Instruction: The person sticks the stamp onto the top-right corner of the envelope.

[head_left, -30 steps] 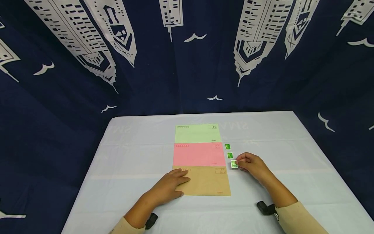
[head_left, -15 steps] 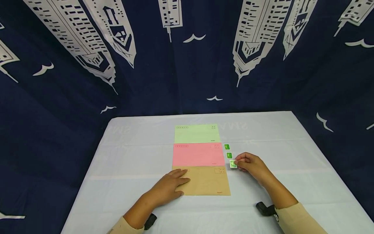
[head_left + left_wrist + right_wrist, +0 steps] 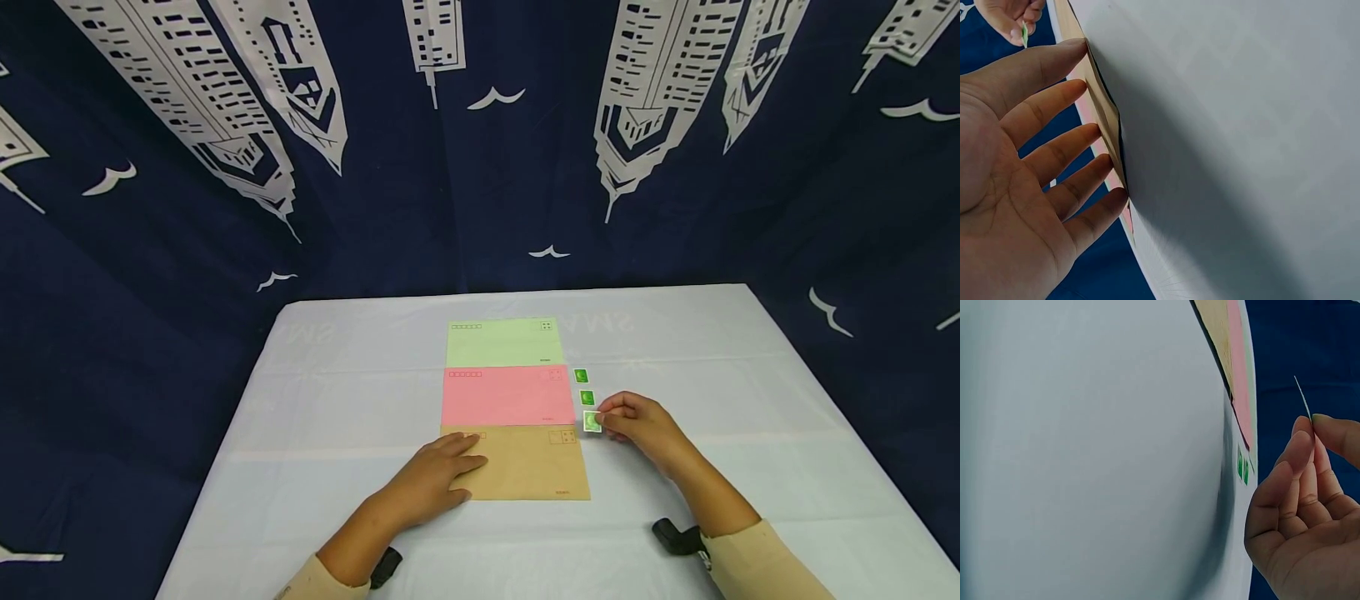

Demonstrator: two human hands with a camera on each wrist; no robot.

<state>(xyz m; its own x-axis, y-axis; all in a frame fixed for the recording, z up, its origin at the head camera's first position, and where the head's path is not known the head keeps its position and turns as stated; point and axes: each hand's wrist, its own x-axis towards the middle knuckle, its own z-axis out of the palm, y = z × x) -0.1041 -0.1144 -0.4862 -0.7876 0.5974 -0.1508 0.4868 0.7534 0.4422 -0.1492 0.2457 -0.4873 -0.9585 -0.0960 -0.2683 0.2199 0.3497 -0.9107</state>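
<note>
Left hand, fingers spread, rests on brown rectangular paper envelope, probably steadying it. Right hand pinches square white-bordered green paper stamp by edge, raised near envelope, likely keeping face uncovered.

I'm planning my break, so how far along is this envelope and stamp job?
Early, it seems. Done: green envelope, pink envelope and brown envelope lie in a column. In hand: a stamp, pinched by the right hand; the left hand rests on the brown envelope. Probably left: placing that stamp and the two other stamps beside the pink envelope, as no envelope shows one yet.
</note>
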